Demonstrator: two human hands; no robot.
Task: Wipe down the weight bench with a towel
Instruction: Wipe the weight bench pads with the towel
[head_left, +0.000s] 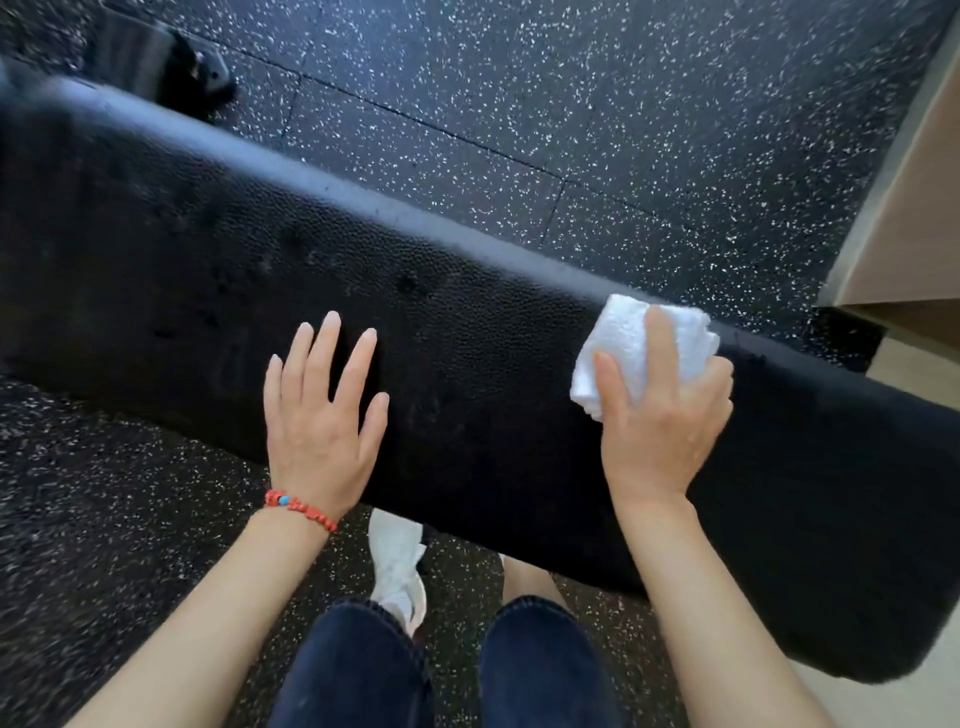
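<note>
A long black padded weight bench (467, 332) runs across the view from upper left to lower right. My right hand (662, 415) presses a folded white towel (621, 338) onto the pad near its far edge, fingers wrapped over it. My left hand (324, 415) lies flat on the pad near its close edge, fingers spread, holding nothing. A red bead bracelet sits on my left wrist.
Black speckled rubber flooring (623, 130) surrounds the bench. A beige wall or cabinet corner (904, 234) stands at the right. A dark bench foot or piece of equipment (176, 67) sits at the upper left. My legs and a white shoe (397, 566) are below the bench.
</note>
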